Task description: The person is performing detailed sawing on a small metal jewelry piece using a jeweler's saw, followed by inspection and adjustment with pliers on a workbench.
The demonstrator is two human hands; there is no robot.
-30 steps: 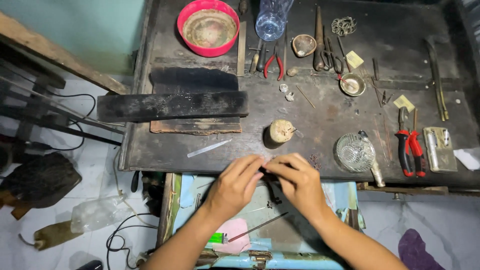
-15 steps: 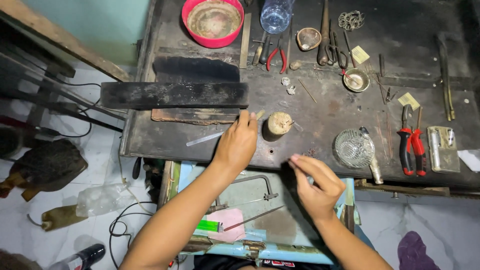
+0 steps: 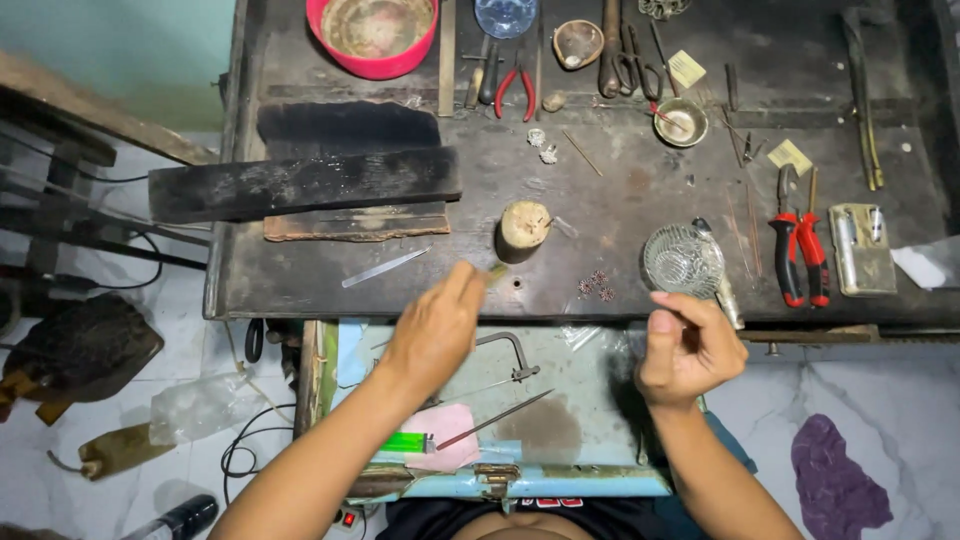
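- Head view, looking straight down: my left hand [image 3: 435, 335] is out over the front edge of the table [image 3: 600, 215], fingers pinched shut on a small pale sliver [image 3: 496, 271] whose tip sits just beside the short wooden peg [image 3: 522, 230].
- I judge that sliver to be feather-light, thin and stiff (it is too small to say whether it is metal or wood), so a fingertip pinch near the back end looks like the right hold; squeeze hard and it could flick away.
- My right hand [image 3: 685, 350] hangs apart at the right, fingers curled nearly closed with thumb on forefinger. Whether it grips something tiny, I cannot tell.
- The peg looks solid and squat, tan on top with a dark side, standing upright on the table; probably steady enough to press against.
- Near it lie a few tiny dark flower-shaped pieces [image 3: 594, 285] (fiddly, easy to scatter), and a clear cut-glass dish [image 3: 683, 260] just above my right hand, which I would treat as fragile.
- Farther left on the table, a flat metal file [image 3: 386, 267] lies loose, well apart from both hands.
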